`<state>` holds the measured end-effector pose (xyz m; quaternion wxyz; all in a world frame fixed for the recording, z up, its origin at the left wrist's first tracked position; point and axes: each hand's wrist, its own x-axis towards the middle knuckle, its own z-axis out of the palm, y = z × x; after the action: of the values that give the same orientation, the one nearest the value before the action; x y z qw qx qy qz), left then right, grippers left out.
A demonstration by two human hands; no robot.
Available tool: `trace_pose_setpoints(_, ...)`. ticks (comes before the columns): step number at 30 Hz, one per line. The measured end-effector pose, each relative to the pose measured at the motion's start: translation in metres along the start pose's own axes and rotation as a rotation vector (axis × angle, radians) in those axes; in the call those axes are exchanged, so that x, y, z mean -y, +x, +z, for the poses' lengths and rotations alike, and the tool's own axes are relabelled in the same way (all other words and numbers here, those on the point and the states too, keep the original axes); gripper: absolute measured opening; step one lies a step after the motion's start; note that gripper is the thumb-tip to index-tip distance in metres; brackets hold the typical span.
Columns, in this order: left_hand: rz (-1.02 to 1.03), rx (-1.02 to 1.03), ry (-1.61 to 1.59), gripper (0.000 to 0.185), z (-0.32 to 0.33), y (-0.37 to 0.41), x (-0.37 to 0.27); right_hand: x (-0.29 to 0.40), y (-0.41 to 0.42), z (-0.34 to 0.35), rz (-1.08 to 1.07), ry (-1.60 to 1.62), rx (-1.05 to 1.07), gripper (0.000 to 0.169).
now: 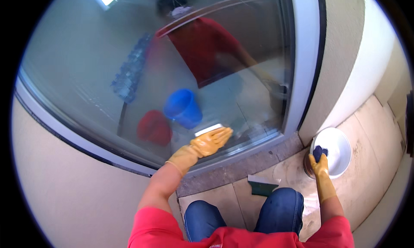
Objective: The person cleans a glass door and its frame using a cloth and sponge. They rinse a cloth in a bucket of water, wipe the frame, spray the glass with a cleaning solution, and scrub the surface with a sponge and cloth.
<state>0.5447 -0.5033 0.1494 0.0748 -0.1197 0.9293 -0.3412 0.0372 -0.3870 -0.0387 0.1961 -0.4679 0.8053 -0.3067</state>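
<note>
My left hand (209, 141), in a wet yellow rubber glove, is at the lower part of a large glass pane (223, 109). Under its fingers it holds a flat white-edged pad (208, 130) against the glass; most of the pad is hidden. Off to the right, my right hand (320, 166) wears a matching glove. It grips a bunched dark blue cloth (319, 152) at the near-left rim of a white bucket (334, 175). A dark green flat piece with a pale edge (263, 186) lies on the tiles by my right knee.
A pale frame (305, 54) borders the pane, with a stone sill (233, 168) below. Walls rise on the left (71, 164) and right (344, 31). Blue (183, 109) and red (155, 127) containers show in the glass, through it or reflected. Tiled floor (365, 141) surrounds the bucket.
</note>
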Motion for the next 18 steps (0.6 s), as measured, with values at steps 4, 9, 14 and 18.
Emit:
trace_pose_setpoints(4,-0.145,-0.133,-0.105,0.046,0.017,-0.024,-0.033,0.021,0.002,-0.015,0.106,-0.104,0.187,0.075)
trace_pose_setpoints(9,-0.489,-0.267,-0.459,0.048,0.006,0.012,-0.063,0.001,0.013,-0.013,0.199,-0.160,0.304,0.052)
trace_pose_setpoints(14,-0.834,-0.251,-0.737,0.049,0.001,0.031,-0.076,0.016,-0.029,-0.015,0.097,-0.184,0.483,0.048)
trace_pose_setpoints(18,-1.008,-0.553,-0.884,0.047,0.031,0.057,-0.092,0.038,-0.053,-0.003,-0.102,-0.300,0.574,0.043)
